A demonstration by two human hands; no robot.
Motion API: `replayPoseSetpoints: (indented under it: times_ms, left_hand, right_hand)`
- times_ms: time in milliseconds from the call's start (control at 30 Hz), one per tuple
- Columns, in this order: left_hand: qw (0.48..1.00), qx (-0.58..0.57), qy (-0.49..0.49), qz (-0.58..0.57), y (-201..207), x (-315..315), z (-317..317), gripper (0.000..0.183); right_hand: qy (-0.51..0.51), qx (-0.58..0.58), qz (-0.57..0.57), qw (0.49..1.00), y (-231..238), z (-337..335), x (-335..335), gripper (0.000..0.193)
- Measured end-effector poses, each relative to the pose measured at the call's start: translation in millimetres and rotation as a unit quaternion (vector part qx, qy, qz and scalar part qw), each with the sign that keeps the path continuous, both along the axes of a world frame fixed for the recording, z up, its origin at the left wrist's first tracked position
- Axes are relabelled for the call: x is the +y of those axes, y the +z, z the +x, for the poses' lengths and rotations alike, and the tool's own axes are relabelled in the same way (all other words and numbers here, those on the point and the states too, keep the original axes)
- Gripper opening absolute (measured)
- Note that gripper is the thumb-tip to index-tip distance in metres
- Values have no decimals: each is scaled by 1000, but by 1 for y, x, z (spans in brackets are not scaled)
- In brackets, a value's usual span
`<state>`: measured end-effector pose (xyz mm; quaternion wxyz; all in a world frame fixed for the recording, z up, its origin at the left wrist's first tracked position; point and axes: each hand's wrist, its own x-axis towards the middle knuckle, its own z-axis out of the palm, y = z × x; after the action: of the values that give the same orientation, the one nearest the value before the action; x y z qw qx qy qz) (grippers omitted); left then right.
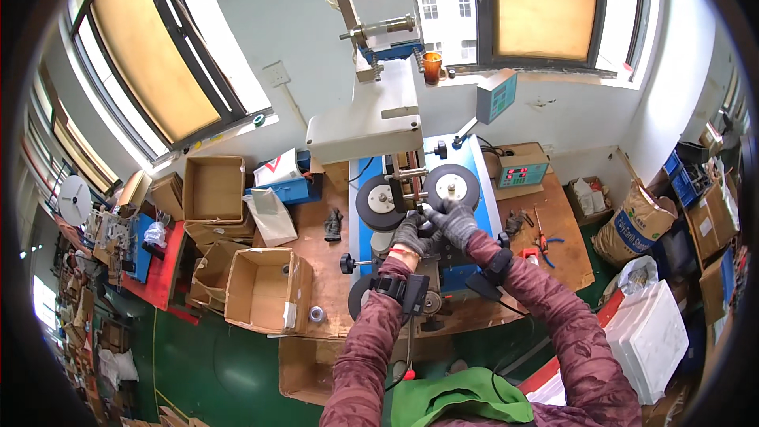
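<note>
Both my hands, in grey knit gloves, meet at the middle of a bench machine [360, 133] with a white overhead housing and a blue-and-white base. My left hand [413, 235] is closed just below the left black wheel [365, 209]. Beside it, my right hand [454, 224] bends its fingers inward at the lower edge of the right black wheel [471, 187]. Whatever sits between the fingertips is too small and covered to make out. Metal rods [409, 178] of the machine stand just beyond the hands. Dark straps with small boxes circle both wrists.
The wooden table [324, 265] bears pliers [542, 247], a dark glove [333, 225] and a tape roll [317, 314]. Open cardboard boxes [261, 285] stand at the left. A control box [522, 175] with red digits is at the right, near a paper sack [635, 221] and white foam box [650, 330].
</note>
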<state>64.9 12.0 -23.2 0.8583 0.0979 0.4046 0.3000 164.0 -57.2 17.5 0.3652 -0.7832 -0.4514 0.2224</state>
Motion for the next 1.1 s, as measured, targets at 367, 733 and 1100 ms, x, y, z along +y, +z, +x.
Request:
replayPoseSetpoints:
  times_ms: [367, 733, 1100]
  left_hand:
    - [992, -111, 5, 60, -32, -4, -6, 25]
    - [974, -65, 94, 198, -11, -127, -21, 31]
    - [845, 241, -345, 330, -414, -298, -271, 33]
  right_hand:
    - [315, 151, 162, 923, 13, 25, 26, 10]
    - [190, 319, -34, 928, -22, 1, -12, 25]
    - [-161, 91, -302, 935, -340, -11, -343, 25]
